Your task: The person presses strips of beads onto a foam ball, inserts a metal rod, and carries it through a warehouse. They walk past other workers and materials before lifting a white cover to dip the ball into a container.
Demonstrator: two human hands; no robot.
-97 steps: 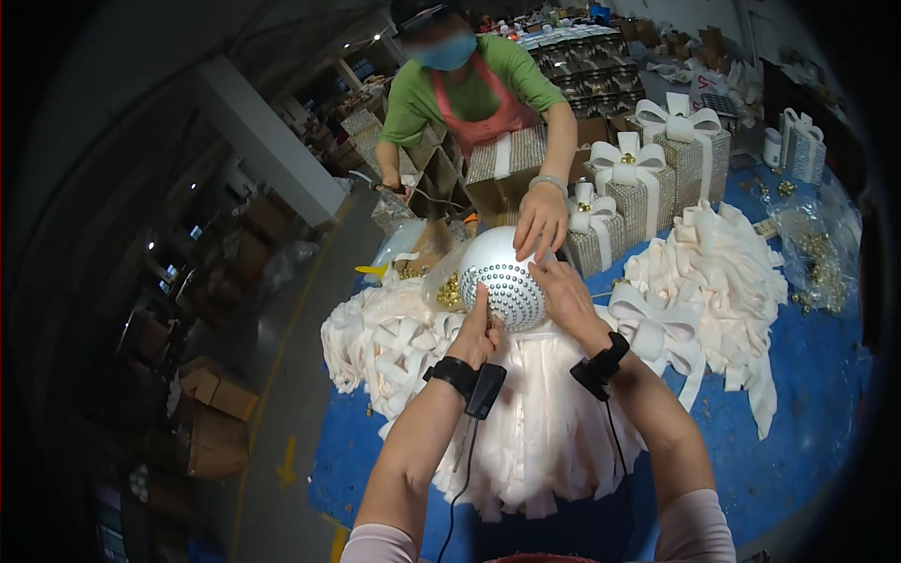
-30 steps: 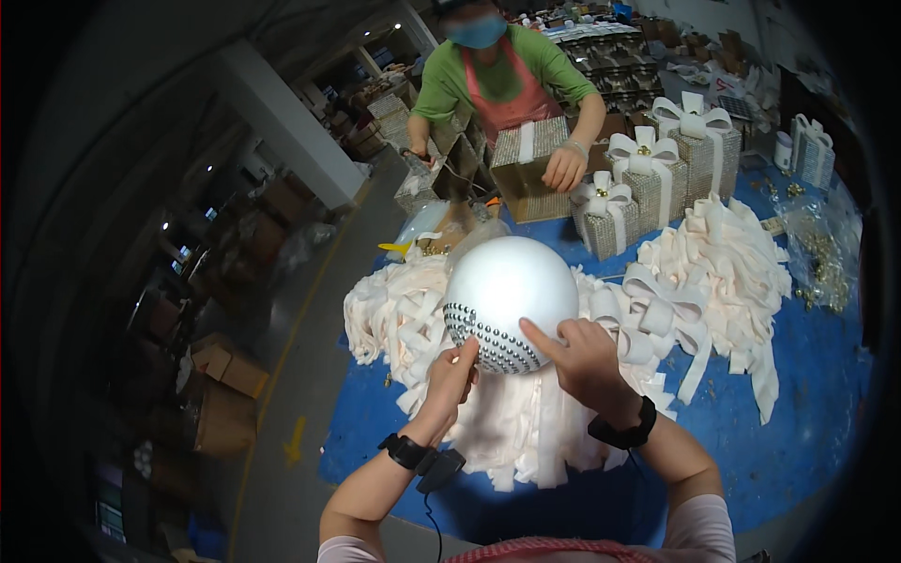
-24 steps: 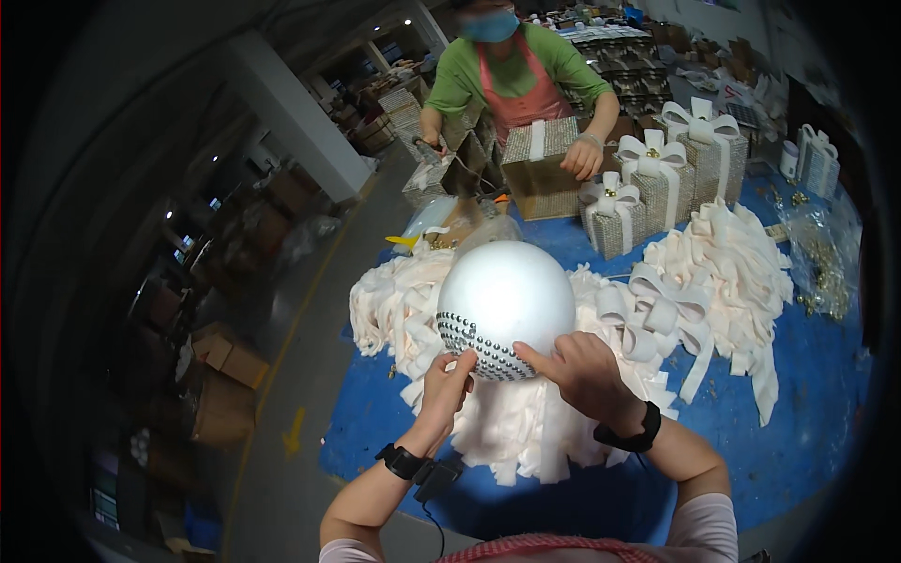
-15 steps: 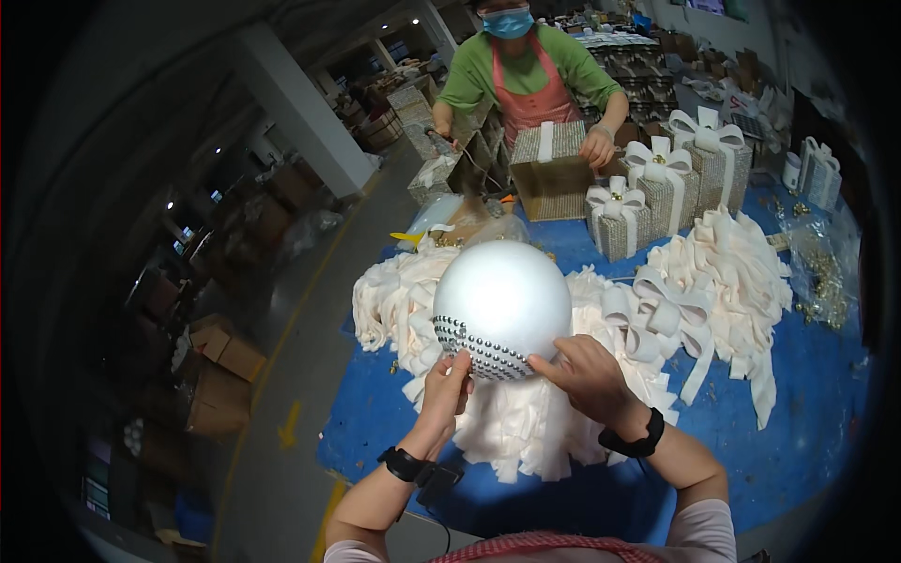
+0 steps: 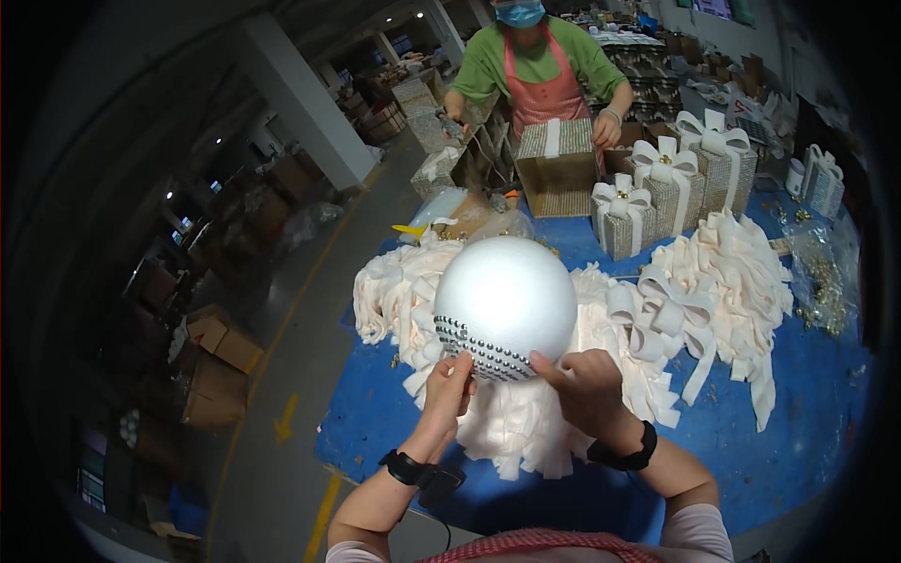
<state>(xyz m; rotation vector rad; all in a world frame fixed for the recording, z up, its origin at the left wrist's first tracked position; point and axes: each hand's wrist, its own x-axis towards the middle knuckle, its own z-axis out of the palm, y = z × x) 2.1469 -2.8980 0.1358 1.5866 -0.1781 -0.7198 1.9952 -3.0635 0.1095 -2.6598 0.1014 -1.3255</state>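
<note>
A large white ball (image 5: 507,291) is in front of me over pale fabric strips (image 5: 521,436). Rows of shiny dark beads, a bead trim (image 5: 502,361), wrap its lower front. Low on the ball's left, my left hand (image 5: 445,392) pinches the trim between thumb and fingertips. From the right, my right hand (image 5: 589,389) points its index finger onto the trim's right end, with its other fingers bent and nothing visible in them. The underside of the ball is hidden. Both wrists wear black bands.
Across the blue table (image 5: 751,460), a person in a green shirt (image 5: 544,75) handles a glittery box (image 5: 556,169). Several bow-topped gift boxes (image 5: 671,188) stand to the right. More fabric piles (image 5: 723,281) and a bag of gold bits (image 5: 823,272) lie around.
My right hand has shifted, its index finger now stretched out on the trim and its other fingers lower. The left hand keeps its pinch. The view has shifted slightly.
</note>
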